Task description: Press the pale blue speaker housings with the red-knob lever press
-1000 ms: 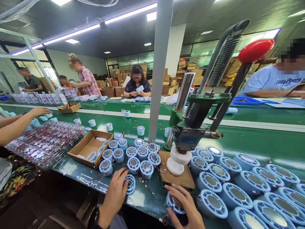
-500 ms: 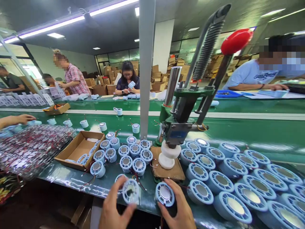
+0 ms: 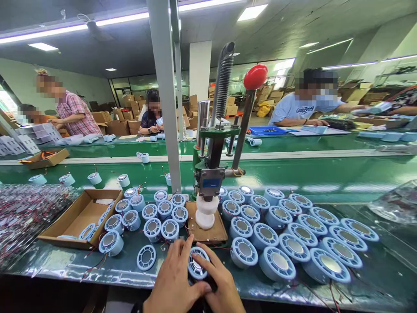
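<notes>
Gripping a light-blue round unit (image 3: 195,268) between the closed-in fingers of left hand (image 3: 174,274) and right hand (image 3: 222,279) — just in front of the brown board (image 3: 210,235), near a loose blue ring (image 3: 140,258).

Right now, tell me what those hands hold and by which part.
A round light-blue unit, held by its rim and side in the right hand; the left hand flanks its other side, its exact contact hidden.

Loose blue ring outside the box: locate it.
In the head view, the ring lies left of centre on the bench, just left of the left hand, right of the box.
</notes>
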### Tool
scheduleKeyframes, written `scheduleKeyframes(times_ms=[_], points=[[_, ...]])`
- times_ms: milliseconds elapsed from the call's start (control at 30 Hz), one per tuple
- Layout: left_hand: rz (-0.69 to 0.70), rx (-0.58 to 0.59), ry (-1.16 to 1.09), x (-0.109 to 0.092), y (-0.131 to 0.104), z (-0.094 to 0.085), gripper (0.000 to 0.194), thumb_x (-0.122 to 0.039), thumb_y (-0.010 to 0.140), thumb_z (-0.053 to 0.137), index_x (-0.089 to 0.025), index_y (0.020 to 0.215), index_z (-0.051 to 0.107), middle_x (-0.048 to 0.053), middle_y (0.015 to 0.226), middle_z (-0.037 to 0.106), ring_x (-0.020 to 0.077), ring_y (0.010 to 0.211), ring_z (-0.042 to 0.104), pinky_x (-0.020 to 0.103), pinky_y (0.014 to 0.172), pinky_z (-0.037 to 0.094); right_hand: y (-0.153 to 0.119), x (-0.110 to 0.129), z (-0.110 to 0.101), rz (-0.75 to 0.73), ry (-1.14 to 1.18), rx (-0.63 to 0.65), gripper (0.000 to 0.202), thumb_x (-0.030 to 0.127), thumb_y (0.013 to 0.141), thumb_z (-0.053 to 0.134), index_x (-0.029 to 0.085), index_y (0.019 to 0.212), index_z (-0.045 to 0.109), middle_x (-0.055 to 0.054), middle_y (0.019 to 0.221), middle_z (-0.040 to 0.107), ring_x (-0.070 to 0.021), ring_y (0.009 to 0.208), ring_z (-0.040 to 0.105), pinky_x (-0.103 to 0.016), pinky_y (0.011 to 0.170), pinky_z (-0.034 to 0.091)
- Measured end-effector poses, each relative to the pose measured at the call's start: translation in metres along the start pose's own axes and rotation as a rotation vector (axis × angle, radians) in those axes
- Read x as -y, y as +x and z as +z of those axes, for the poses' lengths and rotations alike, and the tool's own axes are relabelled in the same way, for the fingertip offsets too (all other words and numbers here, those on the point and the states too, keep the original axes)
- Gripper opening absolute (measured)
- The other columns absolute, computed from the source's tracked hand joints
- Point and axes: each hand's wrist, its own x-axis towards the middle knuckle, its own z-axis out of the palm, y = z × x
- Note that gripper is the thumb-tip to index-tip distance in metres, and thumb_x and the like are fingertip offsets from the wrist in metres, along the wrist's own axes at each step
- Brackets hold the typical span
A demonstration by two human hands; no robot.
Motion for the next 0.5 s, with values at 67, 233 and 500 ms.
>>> scheduleKeyframes(times_ms=[67, 233, 500], points=[[0.087, 0.09, 0.018, 0.0, 0.002, -0.018, 0.089, -0.019, 0.069, 0.071, -0.023, 0.152, 0.038, 0.011, 0.158, 0.038, 0.032, 0.148, 0.03, 0.054, 0.123, 0.023, 0.009, 0.008, -0.011, 0.038, 0.08, 0.059, 0.054, 0.005, 0.072, 0.057, 0.025, 0.121, 0.072, -0.011, 0.141, 0.058, -0.0245, 0.128, 0.059, -0.036, 0.105, 0.052], [0.403, 0.347, 0.009, 0.003, 0.025, -0.048, 0.085, -0.011, 0.066, 0.072, -0.029, 0.145, 0.047, 0.007, 0.15, 0.05, 0.0273, 0.14, 0.042, 0.046, 0.12, 0.032, 0.03, 0.027, -0.035, 0.075, 0.236, 0.201, 0.046, 0.003, 0.075, 0.062, 0.027, 0.113, 0.075, -0.009, 0.135, 0.063, -0.0249, 0.128, 0.059, -0.038, 0.105, 0.051], [0.477, 0.426, -0.016, 0.002, 0.045, -0.052, 0.068, -0.01, 0.07, 0.072, -0.036, 0.132, 0.059, 0.002, 0.129, 0.057, 0.0214, 0.119, 0.056, 0.035, 0.106, 0.043, 0.035, 0.028, -0.043, 0.104, 0.327, 0.235, 0.037, 0.008, 0.075, 0.068, 0.026, 0.106, 0.076, -0.007, 0.128, 0.067, -0.0238, 0.122, 0.063, -0.037, 0.103, 0.052]])
